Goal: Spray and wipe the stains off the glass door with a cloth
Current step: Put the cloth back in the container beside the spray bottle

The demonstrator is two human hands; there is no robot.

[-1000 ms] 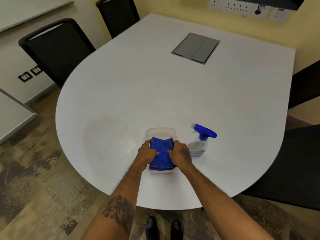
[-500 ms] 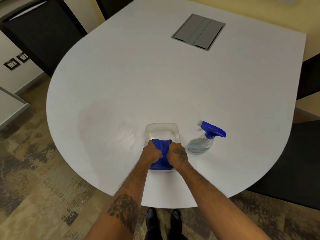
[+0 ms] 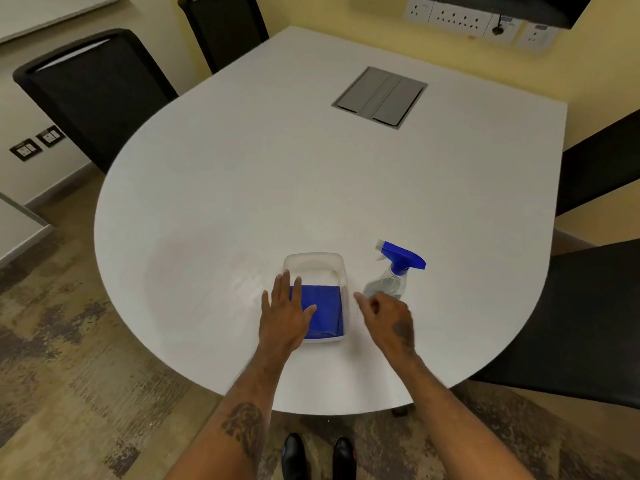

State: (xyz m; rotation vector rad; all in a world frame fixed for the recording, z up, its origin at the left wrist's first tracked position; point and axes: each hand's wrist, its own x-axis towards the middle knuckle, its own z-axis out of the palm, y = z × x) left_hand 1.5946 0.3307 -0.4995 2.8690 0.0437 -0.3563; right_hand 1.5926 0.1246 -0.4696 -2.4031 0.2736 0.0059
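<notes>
A folded blue cloth (image 3: pixel 323 308) lies flat in a white plastic tray (image 3: pixel 315 261) near the front edge of the table. My left hand (image 3: pixel 285 317) rests flat with spread fingers on the cloth's left part and the tray's left rim. My right hand (image 3: pixel 388 315) hovers just right of the tray, fingers loosely curled, holding nothing. A clear spray bottle with a blue trigger head (image 3: pixel 394 273) stands right behind my right hand, apart from it. No glass door is in view.
The white round-ended table (image 3: pixel 311 174) has a grey cable hatch (image 3: pixel 379 97) at the back. Black chairs stand at the left (image 3: pixel 90 95), back (image 3: pixel 225 26) and right (image 3: pixel 588 317). Wall sockets (image 3: pixel 467 19) line the far wall.
Both hands were clenched on the bunched cloth over the tray. They have let go: the cloth now lies flat and folded, my left hand is flat on it, my right hand moved right.
</notes>
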